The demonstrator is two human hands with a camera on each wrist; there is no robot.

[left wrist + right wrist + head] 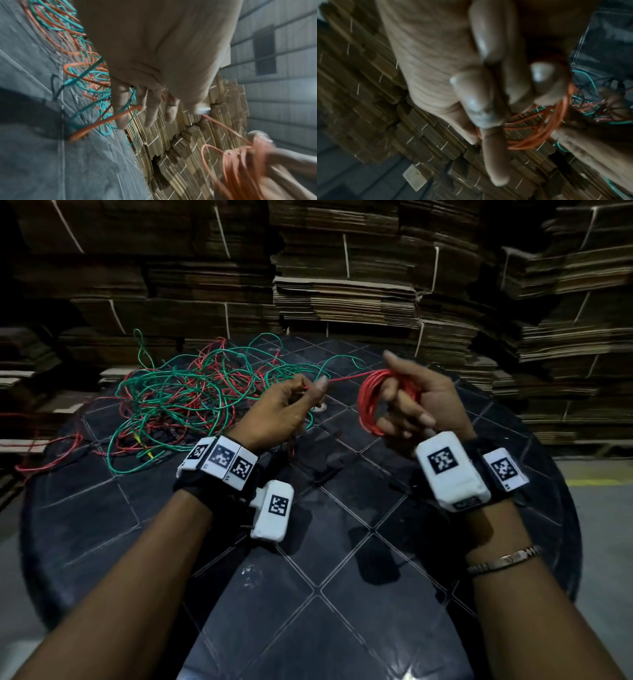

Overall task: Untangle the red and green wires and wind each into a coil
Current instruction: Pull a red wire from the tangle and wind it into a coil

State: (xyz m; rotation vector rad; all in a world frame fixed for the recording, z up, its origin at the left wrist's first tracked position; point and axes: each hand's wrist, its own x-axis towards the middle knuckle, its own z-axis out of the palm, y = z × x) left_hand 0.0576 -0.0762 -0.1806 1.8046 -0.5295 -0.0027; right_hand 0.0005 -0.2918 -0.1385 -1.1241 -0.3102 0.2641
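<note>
A loose tangle of green wire (164, 392) and red wire (219, 371) lies on the far left of the round black table (308, 559). My right hand (411, 405) grips a red wire coil (368, 402), with its loops round the curled fingers; the coil (539, 132) also shows in the right wrist view. My left hand (291, 402) pinches the red strand (342, 378) that runs taut from the tangle to the coil. In the left wrist view that strand (226, 129) leaves the thumb tip and reaches the coil (240, 162).
Tall stacks of flattened cardboard (342, 285) wall in the table's far side and both flanks. A red loop (51, 453) hangs over the table's left edge. Grey floor (599, 501) shows at the right.
</note>
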